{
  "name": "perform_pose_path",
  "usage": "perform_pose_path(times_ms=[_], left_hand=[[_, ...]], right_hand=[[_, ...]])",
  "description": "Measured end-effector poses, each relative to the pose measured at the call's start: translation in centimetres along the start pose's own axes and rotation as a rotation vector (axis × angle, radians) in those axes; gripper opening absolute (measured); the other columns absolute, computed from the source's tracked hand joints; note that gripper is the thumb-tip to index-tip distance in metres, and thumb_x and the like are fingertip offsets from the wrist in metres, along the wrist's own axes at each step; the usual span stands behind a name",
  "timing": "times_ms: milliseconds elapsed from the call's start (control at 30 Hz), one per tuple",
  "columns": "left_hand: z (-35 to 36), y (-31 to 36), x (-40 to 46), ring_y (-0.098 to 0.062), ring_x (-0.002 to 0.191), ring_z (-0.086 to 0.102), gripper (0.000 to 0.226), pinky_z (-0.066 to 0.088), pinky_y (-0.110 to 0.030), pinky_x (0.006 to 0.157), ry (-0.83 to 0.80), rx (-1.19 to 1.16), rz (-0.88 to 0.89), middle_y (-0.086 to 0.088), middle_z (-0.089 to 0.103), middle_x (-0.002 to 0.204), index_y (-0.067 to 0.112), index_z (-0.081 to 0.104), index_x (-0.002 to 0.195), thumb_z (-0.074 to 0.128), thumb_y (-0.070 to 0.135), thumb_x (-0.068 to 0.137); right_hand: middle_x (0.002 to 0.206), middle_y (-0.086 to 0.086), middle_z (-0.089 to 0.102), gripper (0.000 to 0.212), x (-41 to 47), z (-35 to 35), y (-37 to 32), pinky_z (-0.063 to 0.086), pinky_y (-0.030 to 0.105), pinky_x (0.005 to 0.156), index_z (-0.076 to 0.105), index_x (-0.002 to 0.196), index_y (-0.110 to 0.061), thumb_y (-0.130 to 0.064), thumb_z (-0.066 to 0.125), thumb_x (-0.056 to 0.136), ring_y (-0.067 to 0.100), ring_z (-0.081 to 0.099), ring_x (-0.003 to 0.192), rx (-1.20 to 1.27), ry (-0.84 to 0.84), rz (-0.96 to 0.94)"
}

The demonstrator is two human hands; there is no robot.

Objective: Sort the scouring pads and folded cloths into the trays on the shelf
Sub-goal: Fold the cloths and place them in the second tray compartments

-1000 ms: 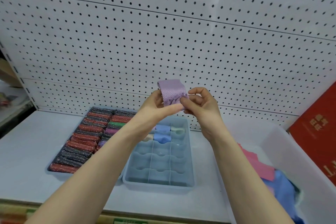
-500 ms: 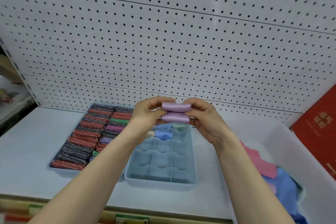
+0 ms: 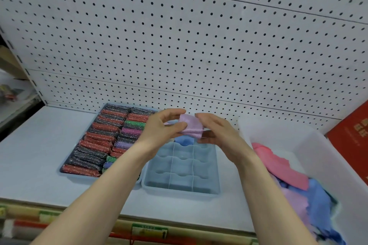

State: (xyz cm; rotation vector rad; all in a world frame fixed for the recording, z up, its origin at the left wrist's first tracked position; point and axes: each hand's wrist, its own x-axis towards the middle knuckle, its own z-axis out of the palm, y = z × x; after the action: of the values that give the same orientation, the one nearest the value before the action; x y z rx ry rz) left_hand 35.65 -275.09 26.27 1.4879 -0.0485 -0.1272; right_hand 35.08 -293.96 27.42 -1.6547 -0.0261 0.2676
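Lilac cloth above divided tray

Two bare forearms and hands.
Sleeveless to the frame's near edge; left hand and right hand ungloved, with short nails.

cloth: lilac, dotted weave | divided tray: pale blue | pads: red, black, speckled

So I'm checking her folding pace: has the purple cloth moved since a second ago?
Yes. The purple cloth, held by both hands, has come down from in front of the pegboard to just above the divided tray.
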Motion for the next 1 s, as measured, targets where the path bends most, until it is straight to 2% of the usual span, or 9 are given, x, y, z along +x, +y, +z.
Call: perform_pose_path(times_ms=[100,233,333,433,600,733,833,900,1000], left_hand=[[-0.2,-0.9,0.0,-0.008,0.074,0.069,0.032,0.056,-0.022,0.067,-0.020,0.055,0.008,0.003,0.067,0.103,0.019,0.068,0.107,0.069,-0.003,0.084],[-0.7,-3.6,0.4,-0.007,0.089,0.069,0.034,0.057,-0.028,0.083,-0.085,0.203,0.010,0.001,0.069,0.108,0.016,0.067,0.115,0.071,0.001,0.084],[-0.7,-5.6,1.2,-0.010,0.094,0.068,0.035,0.053,-0.026,0.086,-0.105,0.435,0.032,0.003,0.068,0.114,0.016,0.065,0.119,0.069,0.005,0.086],[-0.8,-7.0,2.8,-0.018,0.100,0.066,0.037,0.052,-0.034,0.093,-0.100,0.649,0.042,-0.001,0.067,0.116,0.015,0.065,0.122,0.066,0.007,0.086],[0.1,-9.3,6.5,-0.027,0.109,0.061,0.038,0.047,-0.037,0.094,-0.175,0.912,0.130,-0.008,0.066,0.121,0.014,0.066,0.121,0.060,0.001,0.086],[1.3,-10.6,8.9,-0.031,0.110,0.059,0.044,0.044,-0.037,0.091,-0.270,1.045,0.161,-0.010,0.065,0.119,0.017,0.067,0.121,0.058,-0.003,0.082],[1.4,-11.8,9.9,-0.031,0.099,0.061,0.047,0.046,-0.039,0.080,-0.296,1.131,0.209,-0.009,0.068,0.103,0.021,0.070,0.114,0.057,-0.003,0.076],[1.2,-12.4,10.1,-0.031,0.093,0.062,0.041,0.048,-0.040,0.075,-0.283,1.152,0.212,-0.009,0.069,0.095,0.023,0.071,0.108,0.059,0.001,0.075],[1.1,-12.5,10.0,-0.029,0.091,0.061,0.034,0.048,-0.038,0.072,-0.256,1.143,0.196,-0.008,0.069,0.092,0.023,0.071,0.103,0.060,0.005,0.077]], right_hand=[[0.095,0.011,0.073,0.024,0.0,0.0,1.2,0.058,0.027,0.076,0.069,0.112,-0.009,-0.012,0.069,0.089,0.019,0.071,0.083,-0.054,-0.057,0.045],[0.084,0.008,0.068,0.021,0.7,-0.7,3.1,0.057,0.027,0.071,0.071,0.104,-0.007,-0.004,0.073,0.083,0.015,0.065,0.076,-0.167,-0.091,0.130],[0.074,0.002,0.063,0.015,1.9,-2.3,4.8,0.048,0.028,0.064,0.067,0.089,-0.012,-0.009,0.074,0.076,0.014,0.055,0.065,-0.458,0.159,0.078],[0.072,-0.006,0.063,0.015,2.9,-3.6,5.4,0.039,0.023,0.058,0.062,0.085,-0.018,-0.010,0.070,0.074,0.009,0.052,0.062,-0.768,0.354,0.032],[0.089,0.004,0.068,0.026,5.8,-2.9,7.5,0.049,0.035,0.073,0.067,0.102,-0.025,-0.015,0.064,0.078,0.026,0.060,0.090,-0.989,0.321,0.043],[0.072,-0.006,0.036,0.031,7.5,-2.2,9.0,0.044,0.034,0.079,0.068,0.113,-0.022,-0.013,0.061,0.084,0.026,0.050,0.107,-1.261,0.238,0.055],[0.061,-0.006,0.024,0.027,8.0,-1.5,9.5,0.045,0.030,0.065,0.075,0.085,-0.017,-0.011,0.080,0.060,0.031,0.059,0.088,-1.385,0.228,-0.014],[0.051,-0.001,0.039,0.035,8.4,-1.6,10.3,0.045,0.026,0.054,0.069,0.060,-0.019,-0.013,0.088,0.031,0.029,0.060,0.064,-1.494,0.211,-0.062],[0.044,-0.003,0.051,0.034,9.1,-1.6,10.6,0.041,0.025,0.055,0.064,0.049,-0.023,-0.023,0.089,0.026,0.025,0.056,0.060,-1.633,0.169,-0.016]])
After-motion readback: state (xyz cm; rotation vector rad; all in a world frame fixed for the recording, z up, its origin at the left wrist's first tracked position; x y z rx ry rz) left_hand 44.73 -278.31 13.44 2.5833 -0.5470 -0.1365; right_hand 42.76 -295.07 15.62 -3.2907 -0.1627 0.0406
